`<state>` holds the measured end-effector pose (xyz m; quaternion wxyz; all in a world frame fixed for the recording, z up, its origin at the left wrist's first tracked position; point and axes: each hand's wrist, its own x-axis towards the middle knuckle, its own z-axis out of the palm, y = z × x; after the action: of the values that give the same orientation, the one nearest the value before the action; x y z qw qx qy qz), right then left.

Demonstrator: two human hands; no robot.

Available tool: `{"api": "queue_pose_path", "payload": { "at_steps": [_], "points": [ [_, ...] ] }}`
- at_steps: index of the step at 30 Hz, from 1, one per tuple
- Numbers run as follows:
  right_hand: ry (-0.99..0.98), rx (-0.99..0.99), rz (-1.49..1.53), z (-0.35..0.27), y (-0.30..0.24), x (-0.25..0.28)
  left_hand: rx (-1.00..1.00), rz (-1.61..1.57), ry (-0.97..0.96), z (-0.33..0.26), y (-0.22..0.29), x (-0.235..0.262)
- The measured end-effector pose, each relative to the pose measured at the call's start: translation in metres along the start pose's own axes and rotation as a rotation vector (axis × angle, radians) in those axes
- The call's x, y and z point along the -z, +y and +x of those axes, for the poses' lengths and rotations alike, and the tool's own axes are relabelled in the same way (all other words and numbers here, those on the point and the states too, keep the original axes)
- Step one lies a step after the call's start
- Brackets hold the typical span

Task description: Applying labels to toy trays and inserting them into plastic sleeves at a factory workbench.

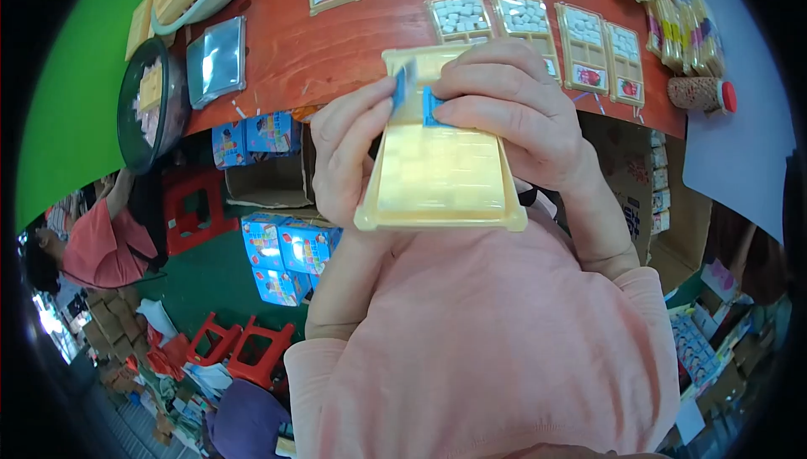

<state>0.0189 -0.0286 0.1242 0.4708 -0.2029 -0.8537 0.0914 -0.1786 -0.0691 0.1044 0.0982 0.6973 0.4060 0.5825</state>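
Observation:
A pale yellow plastic tray, its face showing raised squares, is held up in front of my chest beyond the table's near edge. My left hand is at its left side, fingers closed, with a small blue strip at the fingertips. From the right, my right hand grips the tray, its fingertips pressing on a second small blue piece lying against the surface. Both thumbs are mostly hidden. Beyond the hands, similar compartment trays with white pieces and red fruit pictures stand on the red table.
On the table's left are a dark bowl, a pale green basin and a stack of clear sleeves. A red-lidded jar and colourful packets stand right. Below are blue boxes and red stools. Another person is at left.

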Motion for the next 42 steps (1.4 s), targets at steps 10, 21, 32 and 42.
{"api": "queue_pose_path", "payload": {
  "at_steps": [10,21,32,42],
  "points": [
    [-0.066,-0.483,0.519,-0.029,0.008,0.007,0.293,-0.258,-0.291,0.003,0.001,-0.019],
    [0.021,-0.739,-0.011,-0.048,0.056,0.005,1.120,-0.799,-0.147,0.025,-0.030,-0.122],
    [0.222,-0.869,-0.794,-0.112,0.253,0.221,0.963,-0.533,-0.092,0.056,-0.095,-0.109],
    [0.057,-0.588,-0.991,-0.074,0.244,0.150,0.799,-0.030,0.479,0.157,-0.270,-0.072]
  ]
}}
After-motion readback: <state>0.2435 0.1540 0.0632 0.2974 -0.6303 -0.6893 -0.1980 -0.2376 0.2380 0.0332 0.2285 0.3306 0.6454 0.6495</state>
